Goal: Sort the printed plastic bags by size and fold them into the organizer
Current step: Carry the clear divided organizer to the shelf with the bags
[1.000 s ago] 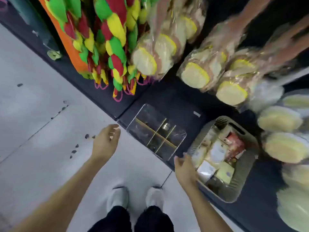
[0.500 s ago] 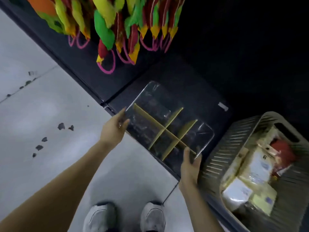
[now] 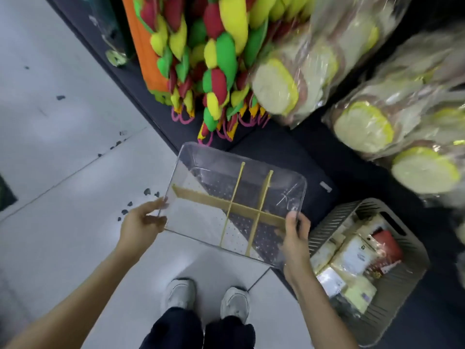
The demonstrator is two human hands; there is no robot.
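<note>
Above the floor [image 3: 63, 172], the clear divided organizer [image 3: 198, 222] spans left to right, left hand [image 3: 141, 225] and right hand [image 3: 294, 238] each gripping a short end; printed bags [image 3: 352, 258] lie in the grey basket [image 3: 334, 222], nearest the right hand.

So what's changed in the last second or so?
The left hand and right hand took hold of the clear divided organizer by its ends and lifted it off the dark shelf, toward the person. The grey basket of packets stayed put.
</note>
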